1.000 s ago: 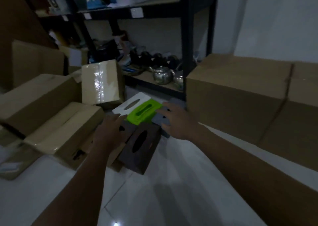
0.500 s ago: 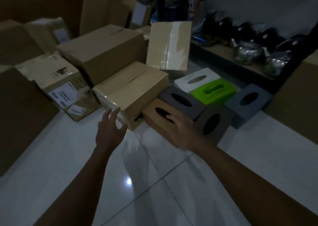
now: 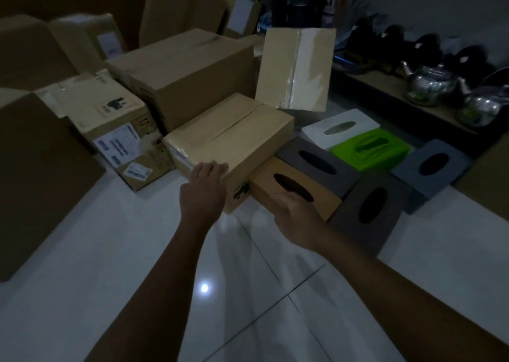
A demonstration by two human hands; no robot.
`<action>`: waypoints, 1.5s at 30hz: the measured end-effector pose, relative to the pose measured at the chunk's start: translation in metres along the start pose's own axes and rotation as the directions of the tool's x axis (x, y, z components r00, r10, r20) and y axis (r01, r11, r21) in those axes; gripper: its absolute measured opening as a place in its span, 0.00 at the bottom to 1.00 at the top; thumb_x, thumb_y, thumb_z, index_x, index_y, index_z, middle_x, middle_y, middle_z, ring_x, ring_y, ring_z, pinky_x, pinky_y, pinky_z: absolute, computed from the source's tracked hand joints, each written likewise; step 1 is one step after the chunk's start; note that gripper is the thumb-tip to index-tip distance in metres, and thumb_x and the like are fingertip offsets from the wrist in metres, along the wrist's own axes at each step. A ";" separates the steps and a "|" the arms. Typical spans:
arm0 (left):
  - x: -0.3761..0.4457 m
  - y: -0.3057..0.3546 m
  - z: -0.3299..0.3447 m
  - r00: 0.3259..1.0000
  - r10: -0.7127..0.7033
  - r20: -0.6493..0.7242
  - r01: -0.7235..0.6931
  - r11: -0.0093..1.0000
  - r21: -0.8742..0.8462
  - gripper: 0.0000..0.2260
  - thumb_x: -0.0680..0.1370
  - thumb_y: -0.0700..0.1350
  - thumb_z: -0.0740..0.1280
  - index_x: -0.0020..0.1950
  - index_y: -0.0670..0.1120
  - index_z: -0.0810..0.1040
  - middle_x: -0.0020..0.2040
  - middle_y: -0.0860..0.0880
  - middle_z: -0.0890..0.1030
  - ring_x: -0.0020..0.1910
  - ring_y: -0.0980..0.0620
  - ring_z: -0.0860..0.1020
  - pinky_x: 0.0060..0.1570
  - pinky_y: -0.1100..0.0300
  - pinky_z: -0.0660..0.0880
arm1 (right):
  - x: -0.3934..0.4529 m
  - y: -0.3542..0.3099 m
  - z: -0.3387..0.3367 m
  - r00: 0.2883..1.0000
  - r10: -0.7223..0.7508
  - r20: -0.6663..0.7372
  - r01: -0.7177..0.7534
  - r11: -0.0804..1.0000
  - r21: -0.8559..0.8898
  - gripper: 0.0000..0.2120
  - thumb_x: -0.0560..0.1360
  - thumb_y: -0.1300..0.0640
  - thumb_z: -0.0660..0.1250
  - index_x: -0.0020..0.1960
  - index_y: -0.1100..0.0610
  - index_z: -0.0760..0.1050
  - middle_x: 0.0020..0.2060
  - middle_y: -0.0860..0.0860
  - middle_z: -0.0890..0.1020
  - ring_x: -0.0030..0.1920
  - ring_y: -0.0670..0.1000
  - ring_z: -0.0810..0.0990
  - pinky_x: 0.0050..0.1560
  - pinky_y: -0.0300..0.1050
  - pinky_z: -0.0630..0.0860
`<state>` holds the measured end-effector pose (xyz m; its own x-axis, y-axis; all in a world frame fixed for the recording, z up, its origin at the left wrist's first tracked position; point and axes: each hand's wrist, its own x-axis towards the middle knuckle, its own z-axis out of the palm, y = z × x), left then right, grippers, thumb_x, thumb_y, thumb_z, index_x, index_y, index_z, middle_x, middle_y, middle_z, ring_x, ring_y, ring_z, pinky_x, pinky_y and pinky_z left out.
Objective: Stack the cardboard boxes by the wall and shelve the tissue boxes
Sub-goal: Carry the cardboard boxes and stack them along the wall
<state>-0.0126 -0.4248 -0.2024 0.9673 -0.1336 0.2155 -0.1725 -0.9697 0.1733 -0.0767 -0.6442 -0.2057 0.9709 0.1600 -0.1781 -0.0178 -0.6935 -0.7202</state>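
Big cardboard box [image 3: 187,77] sits far left, behind the flat cardboard box [image 3: 228,138], which touches the tan tissue box [image 3: 292,193] on its right. Risk: lifting the flat one by its near corner drags or tips the tissue box. My left hand [image 3: 203,188] lies flat on that corner, fingers straight. My right hand [image 3: 297,213] rests on the tan box's near edge; can't tell if it grips. Dim light could make me misjudge edges.

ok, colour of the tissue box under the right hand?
Tan tissue box, under the right hand; head view.
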 end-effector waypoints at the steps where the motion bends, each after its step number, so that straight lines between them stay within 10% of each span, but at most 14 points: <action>1: -0.003 -0.004 -0.001 1.000 0.014 0.000 -0.014 1.000 0.000 0.20 0.82 0.49 0.63 0.74 0.52 0.69 0.69 0.49 0.72 0.71 0.47 0.67 0.50 0.47 0.76 | 0.001 -0.010 -0.001 1.000 0.009 0.023 -0.009 1.000 -0.024 0.23 0.81 0.57 0.62 0.75 0.57 0.68 0.71 0.51 0.70 0.70 0.51 0.70 0.66 0.37 0.66; 7: -0.021 -0.028 -0.007 0.996 0.082 -0.033 -0.082 0.997 0.001 0.21 0.80 0.55 0.66 0.71 0.49 0.71 0.61 0.47 0.76 0.60 0.44 0.73 0.44 0.49 0.77 | 0.053 -0.069 -0.008 0.997 0.082 0.000 -0.081 0.992 -0.101 0.15 0.80 0.56 0.62 0.66 0.56 0.75 0.59 0.59 0.79 0.59 0.60 0.78 0.58 0.54 0.77; 12: -0.023 -0.046 0.003 0.991 0.112 -0.076 -0.120 0.985 -0.121 0.22 0.84 0.56 0.54 0.72 0.46 0.73 0.63 0.46 0.77 0.61 0.44 0.72 0.44 0.45 0.79 | 0.057 -0.096 0.036 0.995 0.096 -0.021 -0.096 0.995 0.030 0.27 0.82 0.58 0.59 0.80 0.52 0.59 0.77 0.56 0.64 0.74 0.59 0.66 0.72 0.51 0.67; 17: -0.002 -0.056 0.003 0.997 0.003 -0.072 -0.020 0.973 -0.232 0.23 0.81 0.55 0.54 0.70 0.46 0.75 0.69 0.45 0.74 0.68 0.44 0.69 0.62 0.41 0.74 | 0.050 -0.069 0.053 0.996 0.084 0.009 -0.077 0.946 -0.315 0.36 0.81 0.50 0.61 0.79 0.34 0.41 0.81 0.51 0.47 0.77 0.65 0.55 0.70 0.71 0.62; 22: -0.012 -0.048 0.007 0.993 -0.119 0.017 0.119 0.954 -0.277 0.27 0.83 0.59 0.55 0.80 0.49 0.65 0.81 0.47 0.63 0.81 0.46 0.54 0.75 0.44 0.59 | 0.047 -0.068 0.052 0.991 -0.136 0.009 0.136 0.983 -0.120 0.26 0.81 0.58 0.58 0.77 0.44 0.63 0.81 0.54 0.50 0.76 0.61 0.60 0.70 0.58 0.69; 28: -0.068 -0.031 -0.013 0.986 -0.065 -0.153 0.064 0.998 -0.010 0.20 0.80 0.62 0.58 0.64 0.51 0.77 0.60 0.48 0.78 0.59 0.44 0.74 0.45 0.51 0.73 | 0.030 -0.080 0.063 0.975 -0.061 -0.215 0.063 0.998 0.001 0.06 0.81 0.51 0.61 0.48 0.52 0.73 0.72 0.54 0.65 0.68 0.59 0.69 0.62 0.56 0.74; 33: -0.077 -0.047 -0.022 0.989 -0.036 -0.142 0.057 0.988 0.141 0.18 0.80 0.59 0.54 0.59 0.51 0.77 0.54 0.47 0.76 0.53 0.44 0.74 0.44 0.50 0.74 | 0.006 -0.084 0.060 0.995 0.077 -0.062 -0.058 0.963 0.262 0.28 0.78 0.50 0.69 0.75 0.50 0.65 0.79 0.54 0.52 0.76 0.54 0.61 0.69 0.44 0.65; 38: -0.059 -0.087 -0.028 0.866 -0.495 0.071 0.496 0.834 -0.241 0.47 0.71 0.76 0.64 0.80 0.48 0.58 0.78 0.40 0.62 0.77 0.38 0.60 0.72 0.33 0.60 | 0.003 -0.089 0.073 0.977 0.213 -0.015 -0.176 0.844 0.507 0.39 0.80 0.54 0.68 0.81 0.55 0.47 0.76 0.54 0.65 0.74 0.56 0.66 0.74 0.52 0.65; 45: -0.122 -0.086 -0.031 0.823 -0.568 0.022 0.493 0.693 -0.526 0.50 0.68 0.72 0.72 0.80 0.49 0.57 0.75 0.44 0.60 0.73 0.39 0.61 0.66 0.39 0.69 | -0.015 -0.088 0.076 0.984 0.163 0.070 -0.177 0.889 0.422 0.37 0.79 0.55 0.68 0.80 0.56 0.50 0.73 0.54 0.68 0.73 0.56 0.67 0.73 0.50 0.66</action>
<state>-0.1213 -0.3191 -0.2141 0.8980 0.4363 0.0574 0.2595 -0.6304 0.7316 -0.1075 -0.5318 -0.1910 0.9359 0.0937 -0.3396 -0.2887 -0.3484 -0.8918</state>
